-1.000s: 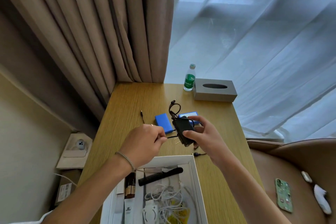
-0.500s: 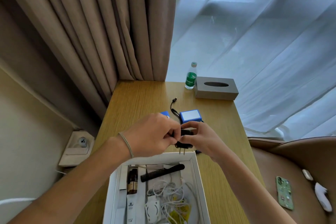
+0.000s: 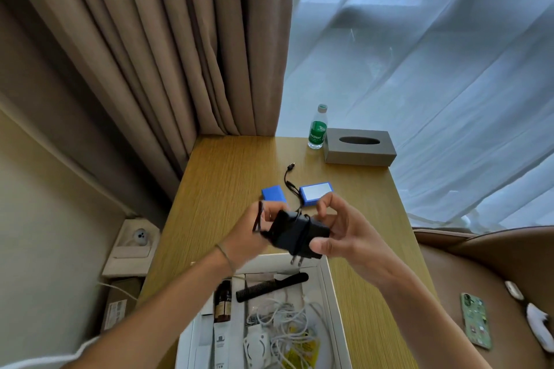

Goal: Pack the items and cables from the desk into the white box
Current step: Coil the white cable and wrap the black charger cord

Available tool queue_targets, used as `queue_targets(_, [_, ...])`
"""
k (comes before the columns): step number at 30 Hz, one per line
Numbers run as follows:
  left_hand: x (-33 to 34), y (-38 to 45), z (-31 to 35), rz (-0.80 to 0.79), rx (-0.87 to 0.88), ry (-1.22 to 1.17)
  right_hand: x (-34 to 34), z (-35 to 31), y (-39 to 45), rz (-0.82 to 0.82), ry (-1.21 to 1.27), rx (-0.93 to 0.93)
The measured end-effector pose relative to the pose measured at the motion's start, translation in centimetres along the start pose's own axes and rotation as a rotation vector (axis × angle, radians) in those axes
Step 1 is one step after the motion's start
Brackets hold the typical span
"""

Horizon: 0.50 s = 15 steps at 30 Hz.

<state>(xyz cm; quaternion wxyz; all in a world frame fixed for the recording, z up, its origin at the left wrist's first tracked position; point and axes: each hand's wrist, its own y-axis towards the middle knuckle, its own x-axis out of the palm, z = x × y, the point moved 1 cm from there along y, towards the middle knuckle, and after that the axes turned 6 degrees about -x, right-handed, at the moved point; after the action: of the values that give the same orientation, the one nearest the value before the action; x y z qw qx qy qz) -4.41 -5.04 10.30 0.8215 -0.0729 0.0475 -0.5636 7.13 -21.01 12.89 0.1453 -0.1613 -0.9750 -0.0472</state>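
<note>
- Charger [image 3: 296, 235], a black block with its cable [image 3: 289, 181] looped round it, sits in mid-air between both hands, directly above the far edge of the white box [image 3: 326, 275].
- Right hand [image 3: 344, 228] pinches the block: thumb under its near right corner, fingers curled over its far side.
- Left hand [image 3: 251, 234] grips the block's left end and appears to hold a loop of cable; the hand is blurred, so its exact finger positions cannot be told.
- Long axis of the block runs left to right between the two palms, prongs pointing down and toward the wearer, just beyond the right thumb.
- Loose cable tail trails away from the fingers across the desk [image 3: 227, 177], passing between two blue boxes and ending in a plug well beyond the hands.
- Judged step: wrapping the remaining cable before lowering the bundle; the box opening lies just below and nearer than the fingers, with both hands about equally close.
- Inside the box, a comb [image 3: 271, 286], a brown bottle [image 3: 222, 299] and white cords [image 3: 284, 314] already fill the space under the wrists.
- Hidden: the box's near end is cut off by the frame, and the left forearm covers its left wall.
- How many cable turns lie on the block cannot be made out.
</note>
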Motion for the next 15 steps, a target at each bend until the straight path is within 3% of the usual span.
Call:
queue_targets(3, [1.2, -1.7, -1.8, 0.045, -0.045, 0.061, -0.4, 0.7, -0.4, 0.198, 0.022, -0.073])
queue_targets(7, [0.7, -4.1, -2.5, 0.041, 0.033, 0.549, -1.6, 0.7, -0.6, 0.439, -0.199, -0.048])
queue_targets(11, [-1.0, -4.7, 0.7, 0.098, 0.115, 0.882, -2.3, 1.0, -0.6, 0.475, -0.245, 0.121])
queue_targets(15, [-0.4, -5.2, 3.9, -0.064, 0.19, 1.13, -1.3, 1.6, -0.3, 0.433, -0.472, 0.12])
